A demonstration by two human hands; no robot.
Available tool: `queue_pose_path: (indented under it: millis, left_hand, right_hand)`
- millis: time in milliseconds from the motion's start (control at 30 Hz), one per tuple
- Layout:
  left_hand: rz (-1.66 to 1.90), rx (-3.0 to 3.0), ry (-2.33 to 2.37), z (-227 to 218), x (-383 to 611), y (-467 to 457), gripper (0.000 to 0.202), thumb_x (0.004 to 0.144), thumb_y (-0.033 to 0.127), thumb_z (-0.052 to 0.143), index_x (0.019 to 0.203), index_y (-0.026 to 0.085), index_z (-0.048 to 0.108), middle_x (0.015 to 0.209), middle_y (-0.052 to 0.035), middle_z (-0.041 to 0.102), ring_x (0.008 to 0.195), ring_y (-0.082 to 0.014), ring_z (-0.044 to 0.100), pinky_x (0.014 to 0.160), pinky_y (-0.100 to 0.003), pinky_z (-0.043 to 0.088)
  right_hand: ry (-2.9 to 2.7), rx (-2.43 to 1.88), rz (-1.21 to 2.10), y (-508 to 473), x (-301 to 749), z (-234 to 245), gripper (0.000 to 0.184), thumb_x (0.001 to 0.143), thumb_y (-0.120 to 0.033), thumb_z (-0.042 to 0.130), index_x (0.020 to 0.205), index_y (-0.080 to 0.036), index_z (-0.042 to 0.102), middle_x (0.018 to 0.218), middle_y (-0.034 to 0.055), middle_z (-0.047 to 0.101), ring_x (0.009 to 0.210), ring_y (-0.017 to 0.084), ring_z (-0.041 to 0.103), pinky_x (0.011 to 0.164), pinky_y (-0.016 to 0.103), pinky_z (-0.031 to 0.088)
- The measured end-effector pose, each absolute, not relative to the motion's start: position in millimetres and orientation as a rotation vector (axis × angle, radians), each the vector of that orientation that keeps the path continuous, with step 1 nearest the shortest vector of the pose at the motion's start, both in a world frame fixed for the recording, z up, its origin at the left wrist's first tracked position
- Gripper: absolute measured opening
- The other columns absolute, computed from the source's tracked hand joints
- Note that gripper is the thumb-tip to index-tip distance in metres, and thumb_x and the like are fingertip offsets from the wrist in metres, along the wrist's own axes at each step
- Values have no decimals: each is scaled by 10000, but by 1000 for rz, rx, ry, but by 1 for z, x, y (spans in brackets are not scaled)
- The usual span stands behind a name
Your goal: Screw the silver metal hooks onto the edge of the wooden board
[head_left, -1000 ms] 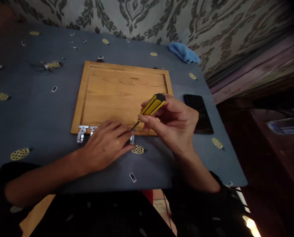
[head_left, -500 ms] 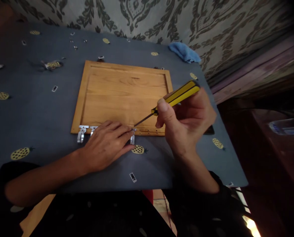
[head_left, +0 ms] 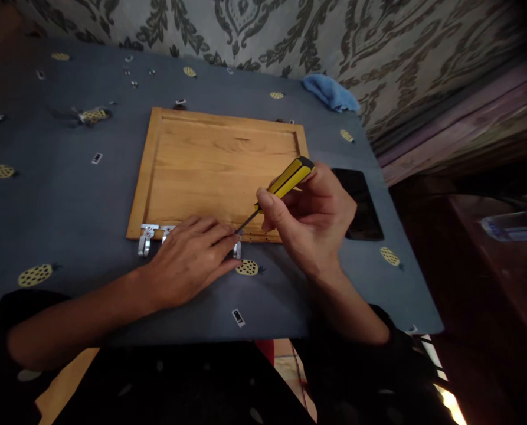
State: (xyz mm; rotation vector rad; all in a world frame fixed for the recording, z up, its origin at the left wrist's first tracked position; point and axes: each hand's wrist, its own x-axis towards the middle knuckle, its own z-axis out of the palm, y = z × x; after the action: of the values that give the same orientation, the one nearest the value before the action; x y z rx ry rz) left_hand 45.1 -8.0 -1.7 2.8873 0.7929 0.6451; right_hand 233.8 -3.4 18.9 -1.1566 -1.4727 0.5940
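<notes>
My right hand (head_left: 314, 221) grips a yellow and black screwdriver (head_left: 290, 178) by its handle, fingers closed round it. Its shaft slants down to the left, the tip at a silver metal hook (head_left: 237, 249) on the near edge of a framed wooden panel (head_left: 201, 168). My left hand (head_left: 192, 260) lies over that edge, index finger and thumb either side of this hook, steadying it against the wood. The palm partly hides another hook (head_left: 166, 233); further left one more hook (head_left: 145, 239) sits in full view. A screw at the tip is too small to make out.
A black phone-like slab (head_left: 361, 206) lies right of the panel. At the back right corner is a blue cloth (head_left: 330, 92). Several small metal pieces (head_left: 134, 84) are scattered at the back left. The patterned wall (head_left: 254, 35) borders the table's far side.
My right hand has moved left and slightly down, bringing the screwdriver to a steeper angle and uncovering the black slab. My left hand has stayed in place.
</notes>
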Motion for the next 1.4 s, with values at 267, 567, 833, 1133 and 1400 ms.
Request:
queue_pose_path:
  millis: [267, 567, 833, 1133, 1400]
  left_hand:
    - [641, 2893, 786, -4, 45, -7, 286, 972, 338, 623, 1109, 95, 687, 1035, -76, 733, 922, -258, 653, 811, -395, 527]
    - [651, 2904, 783, -4, 45, -7, 289, 983, 340, 601, 1100, 92, 693, 1008, -73, 731, 917, -263, 658, 817, -401, 537]
    - [653, 2906, 783, -4, 44, -7, 299, 1014, 348, 547, 1123, 103, 679, 1019, -68, 733, 930, -253, 657, 820, -392, 534]
    - [647, 2912, 788, -3, 44, -7, 300, 1003, 358, 567, 1111, 104, 686, 1030, -75, 731, 920, -255, 660, 813, -397, 539]
    - [631, 2912, 787, -5, 44, -7, 292, 1001, 346, 580, 1128, 101, 678, 1048, -76, 738, 954, -246, 662, 836, -389, 540]
  right_hand:
    - [-1468, -1166, 639, -4, 234, 20, 347, 783, -419, 821, 777, -253, 516, 679, -71, 507, 499, 72, 484, 418, 227, 458]
    - [-1567, -1063, 914, -1, 247, 31, 228, 818, -418, 789, 908, -224, 710, 795, -32, 619, 548, 61, 538, 472, 214, 461]
    - [-1490, -1028, 998, 0, 249, 32, 204, 767, -376, 839, 817, -212, 727, 820, -34, 712, 485, 41, 558, 419, 177, 497]
    - [-1504, -1003, 1008, -1, 250, 33, 219, 795, -359, 820, 953, -243, 722, 845, -40, 731, 511, 62, 611, 457, 196, 565]
    - [-1503, -1007, 834, -1, 250, 33, 153, 758, -315, 851, 813, -237, 732, 830, -40, 748, 455, 59, 590, 417, 210, 539]
